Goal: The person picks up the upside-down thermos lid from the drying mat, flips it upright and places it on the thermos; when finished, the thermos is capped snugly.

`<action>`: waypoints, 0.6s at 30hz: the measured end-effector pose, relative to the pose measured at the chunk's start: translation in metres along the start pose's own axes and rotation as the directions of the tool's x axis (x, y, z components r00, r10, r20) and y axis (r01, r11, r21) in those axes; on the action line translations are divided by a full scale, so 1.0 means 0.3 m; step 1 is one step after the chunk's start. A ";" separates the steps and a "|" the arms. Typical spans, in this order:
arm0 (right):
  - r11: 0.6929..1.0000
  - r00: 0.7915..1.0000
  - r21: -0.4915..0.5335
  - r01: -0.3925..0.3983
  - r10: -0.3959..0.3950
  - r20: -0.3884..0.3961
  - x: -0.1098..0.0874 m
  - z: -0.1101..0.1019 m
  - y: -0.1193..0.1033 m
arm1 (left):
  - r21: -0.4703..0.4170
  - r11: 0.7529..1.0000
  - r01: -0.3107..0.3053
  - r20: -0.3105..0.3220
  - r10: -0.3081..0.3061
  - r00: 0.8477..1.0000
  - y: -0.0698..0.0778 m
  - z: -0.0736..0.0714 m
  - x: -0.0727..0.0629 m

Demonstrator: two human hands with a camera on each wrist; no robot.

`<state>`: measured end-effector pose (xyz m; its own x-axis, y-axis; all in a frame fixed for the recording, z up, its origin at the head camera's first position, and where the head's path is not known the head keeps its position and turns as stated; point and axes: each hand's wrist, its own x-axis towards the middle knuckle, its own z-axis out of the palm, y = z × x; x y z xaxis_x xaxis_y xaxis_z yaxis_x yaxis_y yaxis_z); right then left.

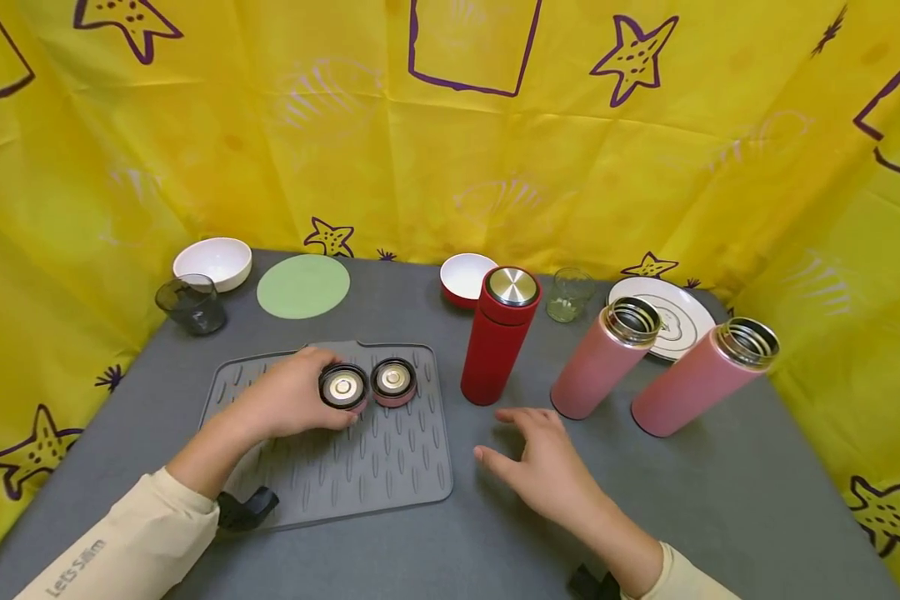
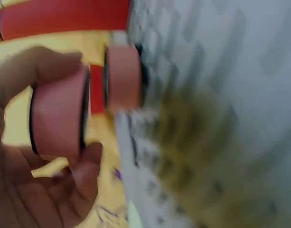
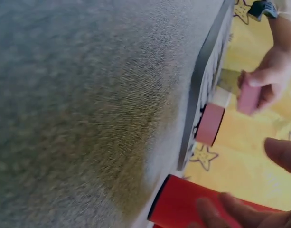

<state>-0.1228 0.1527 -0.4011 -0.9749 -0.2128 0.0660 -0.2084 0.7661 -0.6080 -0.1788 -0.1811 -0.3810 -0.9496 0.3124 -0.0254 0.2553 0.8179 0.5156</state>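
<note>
My left hand (image 1: pixel 296 398) pinches a pink bottle lid (image 1: pixel 343 389) between thumb and fingers, its metal inner side facing up. In the left wrist view this held lid (image 2: pixel 59 114) is off the grey mat. A second pink lid (image 1: pixel 393 383) lies inner side up on the mat, just right of it. My right hand (image 1: pixel 547 467) hovers over the table, fingers spread and holding nothing. Nearest to it stands a red thermos bottle (image 1: pixel 498 346) with its lid on. Two pink thermos bottles (image 1: pixel 598 367) stand uncapped farther right, their steel mouths showing.
The grey ridged drying mat (image 1: pixel 337 475) covers the left-centre of the table. Behind it are a dark glass (image 1: pixel 193 310), a white bowl (image 1: pixel 213 262) and a green round mat (image 1: pixel 303 286). A red bowl (image 1: pixel 457 296), a clear glass (image 1: pixel 567 298) and a plate (image 1: pixel 701 312) stand behind the bottles.
</note>
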 end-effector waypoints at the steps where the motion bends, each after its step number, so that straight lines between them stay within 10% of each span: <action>1: 1.000 1.000 0.028 -0.010 0.009 0.005 0.002 0.000 -0.002 | -0.037 0.999 -0.032 0.009 0.033 0.999 0.026 0.003 -0.001; 6: 0.969 0.994 0.242 -0.047 0.022 0.103 0.014 -0.002 -0.028 | -0.176 0.961 -0.214 0.034 0.223 0.974 0.187 0.016 -0.021; 10: 0.874 0.966 0.482 -0.070 -0.062 0.253 0.020 -0.010 -0.065 | -0.179 0.923 -0.342 0.040 0.354 0.934 0.293 0.031 -0.043; 18: 0.730 0.923 0.677 -0.093 -0.192 0.333 0.013 -0.011 -0.120 | -0.185 0.867 -0.462 0.061 0.480 0.875 0.377 0.058 -0.069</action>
<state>-0.1193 0.1262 -0.3763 -0.8339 -0.5452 -0.0860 -0.0082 0.1680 -0.9858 -0.1271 -0.0867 -0.3370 -0.6975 0.6956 0.1725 0.6269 0.4755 0.6171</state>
